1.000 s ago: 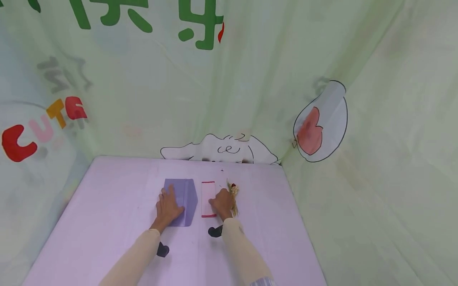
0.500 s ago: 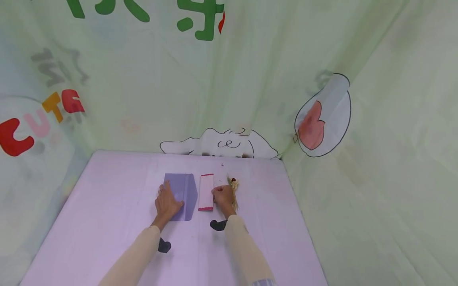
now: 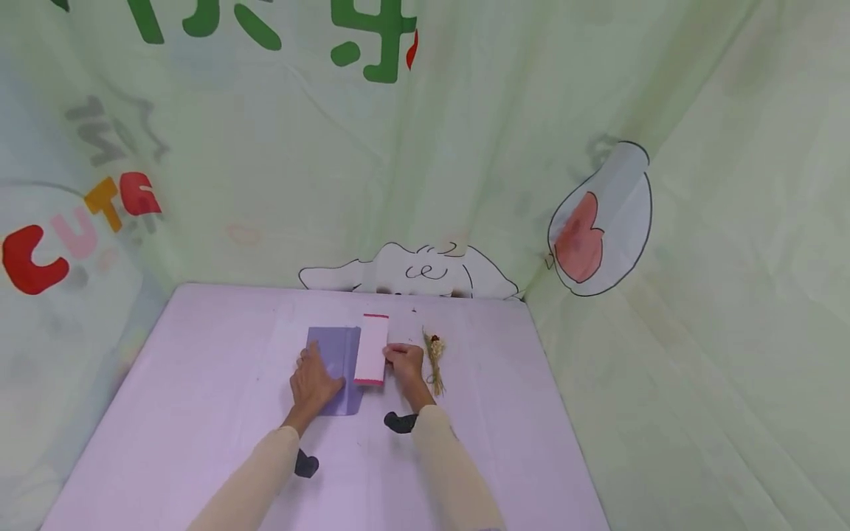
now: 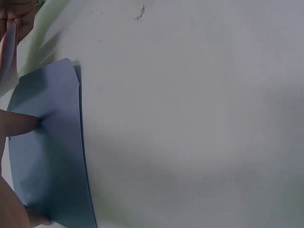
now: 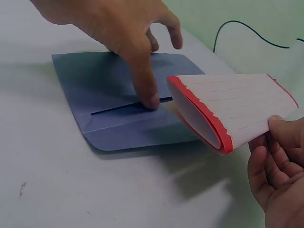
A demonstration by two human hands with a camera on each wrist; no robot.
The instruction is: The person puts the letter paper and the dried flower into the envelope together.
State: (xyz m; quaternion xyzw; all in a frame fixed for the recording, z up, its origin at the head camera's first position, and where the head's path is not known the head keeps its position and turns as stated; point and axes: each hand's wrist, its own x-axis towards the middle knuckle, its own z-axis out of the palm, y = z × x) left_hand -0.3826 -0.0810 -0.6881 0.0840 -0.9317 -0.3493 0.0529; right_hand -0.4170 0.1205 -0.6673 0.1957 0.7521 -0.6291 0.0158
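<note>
A purple envelope (image 3: 339, 343) lies on the table with its flap spread open. My left hand (image 3: 312, 377) rests on it with fingers spread; in the right wrist view its thumb (image 5: 148, 92) presses at the pocket's edge. My right hand (image 3: 407, 365) pinches the right side of a folded sheet of letter paper (image 3: 372, 350) between thumb and fingers. This paper is white, lined and red-edged at both ends, and it is held up over the envelope's flap side. The right wrist view shows its folded layers (image 5: 202, 111) bulging apart at the near end.
A small bunch of dried flowers (image 3: 434, 358) lies to the right of my right hand. The table (image 3: 199, 383) has a pale purple cover. Printed curtains (image 3: 265, 162) hang at the back and on both sides.
My right hand has pinched the folded letter paper, lifted it from the table and carried it left over the envelope. My left hand stays on the envelope.
</note>
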